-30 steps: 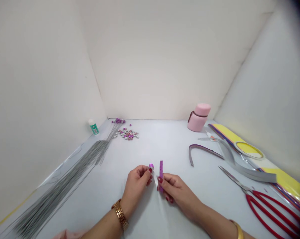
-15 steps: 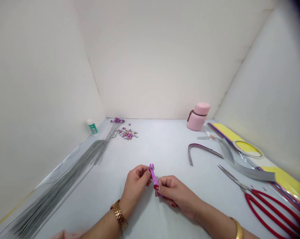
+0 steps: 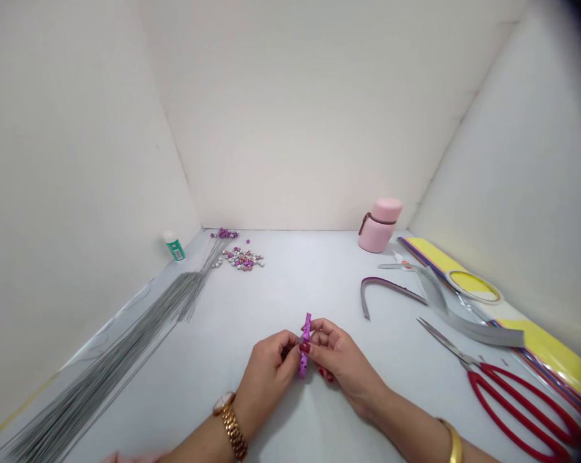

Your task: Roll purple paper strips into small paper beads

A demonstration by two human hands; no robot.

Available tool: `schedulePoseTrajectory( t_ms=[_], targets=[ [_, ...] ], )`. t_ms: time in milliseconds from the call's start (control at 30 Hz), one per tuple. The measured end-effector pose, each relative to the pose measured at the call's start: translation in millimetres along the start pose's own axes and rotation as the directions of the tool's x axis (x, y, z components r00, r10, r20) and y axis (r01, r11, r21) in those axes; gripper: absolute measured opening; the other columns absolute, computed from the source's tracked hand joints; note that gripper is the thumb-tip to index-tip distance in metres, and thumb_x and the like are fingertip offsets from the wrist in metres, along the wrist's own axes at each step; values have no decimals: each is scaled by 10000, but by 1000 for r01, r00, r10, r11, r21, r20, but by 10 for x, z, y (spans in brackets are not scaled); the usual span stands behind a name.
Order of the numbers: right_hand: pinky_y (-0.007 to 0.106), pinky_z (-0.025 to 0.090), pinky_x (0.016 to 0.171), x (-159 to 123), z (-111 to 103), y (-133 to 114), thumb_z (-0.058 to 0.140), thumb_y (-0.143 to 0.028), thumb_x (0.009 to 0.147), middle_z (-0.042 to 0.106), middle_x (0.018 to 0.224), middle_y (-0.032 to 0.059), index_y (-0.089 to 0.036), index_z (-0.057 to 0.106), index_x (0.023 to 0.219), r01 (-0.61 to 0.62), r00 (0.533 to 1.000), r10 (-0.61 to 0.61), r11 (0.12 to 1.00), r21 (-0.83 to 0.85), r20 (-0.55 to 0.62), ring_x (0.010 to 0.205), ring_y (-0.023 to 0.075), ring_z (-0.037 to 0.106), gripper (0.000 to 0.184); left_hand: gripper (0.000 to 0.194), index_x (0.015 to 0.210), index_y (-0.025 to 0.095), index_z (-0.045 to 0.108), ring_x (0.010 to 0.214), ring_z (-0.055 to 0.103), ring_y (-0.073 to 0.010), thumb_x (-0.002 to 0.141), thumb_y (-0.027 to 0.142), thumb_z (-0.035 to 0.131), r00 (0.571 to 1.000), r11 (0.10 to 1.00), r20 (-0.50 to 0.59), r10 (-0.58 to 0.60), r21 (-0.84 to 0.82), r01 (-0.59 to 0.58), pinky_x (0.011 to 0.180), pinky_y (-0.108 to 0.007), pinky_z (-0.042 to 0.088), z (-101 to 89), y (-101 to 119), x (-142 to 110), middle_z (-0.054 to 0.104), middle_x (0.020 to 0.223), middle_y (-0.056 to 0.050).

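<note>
A narrow strip of shiny purple paper (image 3: 302, 366) is held upright over the front middle of the table. My left hand (image 3: 269, 365) pinches it from the left, fingers curled in. From the other side my right hand (image 3: 344, 361) grips the same strip, thumb across its middle and fingers behind. The two thumbs meet at the strip, and part of it is hidden by them. Its upper end sticks up above the fingers and its lower end shows below.
At left lie many thin grey wires (image 3: 101, 366), with beads (image 3: 244, 259) and a glue stick (image 3: 175, 247) beyond. At right are red-handled scissors (image 3: 468, 363), a curved purple-grey strip (image 3: 391, 284), grey ribbon (image 3: 483, 331), a tape roll (image 3: 451, 292), yellow sheets (image 3: 551, 347) and a pink flask (image 3: 378, 233).
The purple strip has turned from slanted to nearly upright. My hands have come together, with the right hand higher up on it. The view has shifted slightly.
</note>
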State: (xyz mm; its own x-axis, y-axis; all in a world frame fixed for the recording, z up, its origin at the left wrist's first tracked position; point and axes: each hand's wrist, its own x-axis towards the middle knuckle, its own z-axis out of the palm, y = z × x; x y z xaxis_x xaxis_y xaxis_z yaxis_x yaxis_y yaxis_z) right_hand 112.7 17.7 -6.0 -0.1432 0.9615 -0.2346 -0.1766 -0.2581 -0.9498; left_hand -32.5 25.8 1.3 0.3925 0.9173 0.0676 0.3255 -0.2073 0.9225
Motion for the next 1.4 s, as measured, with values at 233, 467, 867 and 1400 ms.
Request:
schedulePoseTrajectory(
  t_ms=[233,467,867,1400],
  targets=[
    [158,179,338,17,-73,-5,556,-380,777,430,474,-65,-138,603,771,81,991,-72,994,80,-113,357,33,306,246,229,641,177,490,570,447,-99,838,176,373,998,980,29,51,189,-55,562,-187,324,34,61,-29,509,605,31],
    [127,260,360,148,-273,-73,520,-413,795,424,491,-79,-189,562,837,264,882,-165,949,173,-441,380,31,357,231,250,601,177,435,531,376,-92,836,207,356,990,990,141,-28,139,8,499,-183,275,36,66,-62,429,557,46],
    [182,243,374,-37,-49,-16,502,-500,768,445,411,-60,-153,547,643,57,998,-58,988,-140,4,354,58,349,371,241,682,173,556,608,503,-128,843,241,391,999,999,39,2,50,-4,595,-204,365,62,73,-57,586,660,-12],
    [181,295,384,-8,-55,-36,521,-498,755,513,507,-42,-160,502,631,58,998,-58,995,-86,1,384,60,417,360,234,658,183,506,566,492,-129,839,165,359,998,958,17,63,279,-65,549,-211,343,87,96,-79,571,629,-8]
  ],
)
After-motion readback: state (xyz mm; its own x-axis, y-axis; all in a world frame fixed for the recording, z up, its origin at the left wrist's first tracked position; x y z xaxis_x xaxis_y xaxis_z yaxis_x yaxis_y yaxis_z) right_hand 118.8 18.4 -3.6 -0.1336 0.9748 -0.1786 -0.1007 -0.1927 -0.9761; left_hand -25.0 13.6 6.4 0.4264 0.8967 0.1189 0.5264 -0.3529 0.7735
